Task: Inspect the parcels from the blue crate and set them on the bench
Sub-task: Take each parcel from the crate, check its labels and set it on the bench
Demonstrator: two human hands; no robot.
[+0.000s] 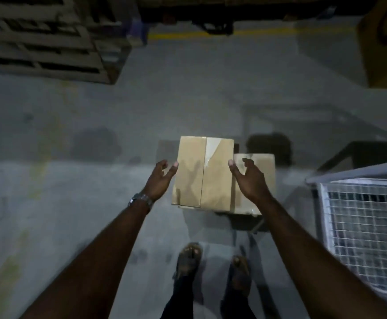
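Note:
A tan cardboard parcel point(202, 171) with a taped centre seam lies on a low dark bench point(243, 223) straight ahead of me. A second, smaller parcel point(270, 169) sits right beside it on the right, partly hidden by my right hand. My left hand point(161, 180) hovers at the big parcel's left side with loosely spread fingers, the thumb tip at its edge. At the parcel's right edge my right hand point(249, 179) has its fingers relaxed and curled round nothing. The blue crate is not in view.
A wire-mesh cage point(363, 229) stands close on my right. Stacked wooden pallets point(47, 42) fill the far left, and a yellow-brown carton point(386, 42) stands at the far right. Grey concrete floor point(72, 203) surrounds the bench; my sandalled feet point(213, 261) are just below it.

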